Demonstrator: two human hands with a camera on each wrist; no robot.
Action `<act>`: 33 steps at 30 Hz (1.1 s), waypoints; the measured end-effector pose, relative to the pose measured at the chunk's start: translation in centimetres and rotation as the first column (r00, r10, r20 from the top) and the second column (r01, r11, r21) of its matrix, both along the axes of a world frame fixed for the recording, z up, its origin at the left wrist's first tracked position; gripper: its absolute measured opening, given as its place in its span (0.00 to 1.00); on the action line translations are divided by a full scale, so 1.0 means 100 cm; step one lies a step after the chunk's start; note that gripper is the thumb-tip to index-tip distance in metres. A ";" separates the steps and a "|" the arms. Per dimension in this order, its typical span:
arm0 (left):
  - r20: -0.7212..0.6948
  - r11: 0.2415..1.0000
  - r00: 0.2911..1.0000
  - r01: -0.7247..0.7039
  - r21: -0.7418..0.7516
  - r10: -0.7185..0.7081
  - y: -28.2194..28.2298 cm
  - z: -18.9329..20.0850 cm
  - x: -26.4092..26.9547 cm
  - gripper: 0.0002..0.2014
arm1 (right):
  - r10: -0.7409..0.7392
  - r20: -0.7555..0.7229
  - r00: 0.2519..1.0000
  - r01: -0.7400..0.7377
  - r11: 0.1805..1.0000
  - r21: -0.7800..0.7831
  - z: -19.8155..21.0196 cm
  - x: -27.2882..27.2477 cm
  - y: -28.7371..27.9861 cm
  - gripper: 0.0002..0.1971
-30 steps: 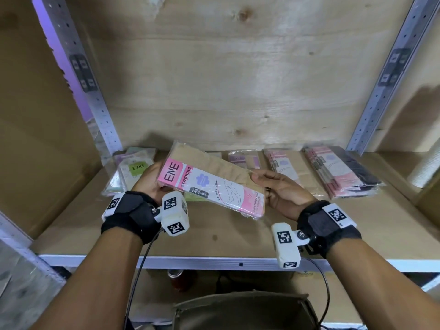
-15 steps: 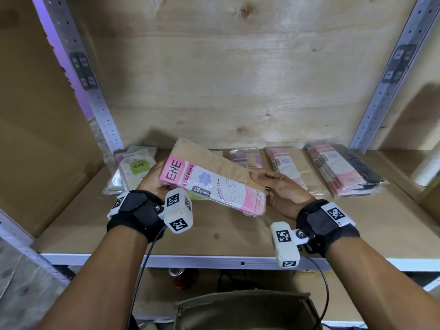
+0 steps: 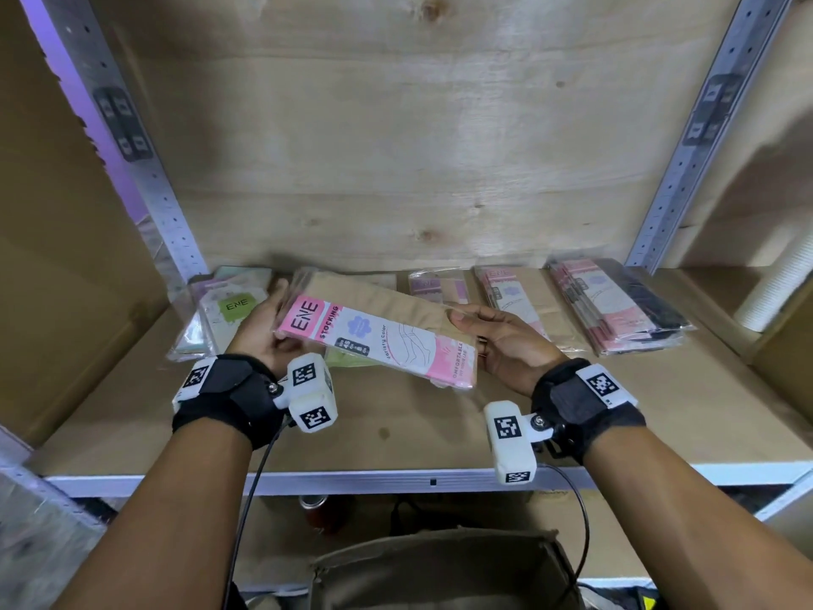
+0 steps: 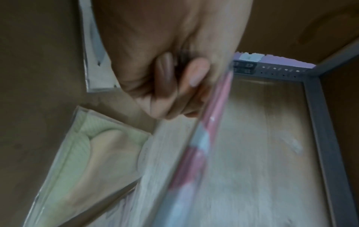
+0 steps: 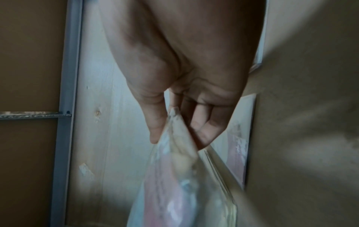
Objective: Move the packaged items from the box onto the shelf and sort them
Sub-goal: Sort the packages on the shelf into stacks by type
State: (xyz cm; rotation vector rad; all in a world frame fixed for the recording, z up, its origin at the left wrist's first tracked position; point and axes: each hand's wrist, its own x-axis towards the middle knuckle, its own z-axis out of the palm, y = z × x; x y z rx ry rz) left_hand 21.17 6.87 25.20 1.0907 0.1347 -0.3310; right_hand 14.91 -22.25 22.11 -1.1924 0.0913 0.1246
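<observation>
Both hands hold a flat pink and white "ENE stocking" packet with a tan stocking inside, tilted above the wooden shelf. My left hand grips its left end, fingers curled under the packet. My right hand pinches the right end between thumb and fingers. Below the shelf edge stands the brown box, its inside hidden.
Along the back of the shelf lie green-label packets at left, a small pink packet, a pink and tan pile and a pink and black pile at right. Metal uprights frame both sides. A white roll stands far right.
The packet and both hands have risen slightly and shifted a little toward the back of the shelf. The grip of both hands is unchanged.
</observation>
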 end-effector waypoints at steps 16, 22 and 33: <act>0.110 0.869 0.975 0.120 0.480 -0.196 -0.056 -0.004 -0.013 0.35 | -0.170 0.013 0.985 0.160 0.949 0.273 0.012 0.005 0.034 0.16; 0.401 0.476 0.913 -0.320 0.820 -0.078 -0.078 -0.011 -0.015 0.35 | -0.110 0.039 0.993 0.109 0.994 0.025 0.007 0.003 0.053 0.14; 0.282 0.806 0.953 -0.251 0.537 0.108 -0.074 -0.016 -0.008 0.23 | 0.018 -0.071 0.997 -0.012 0.997 0.078 0.012 0.001 0.044 0.08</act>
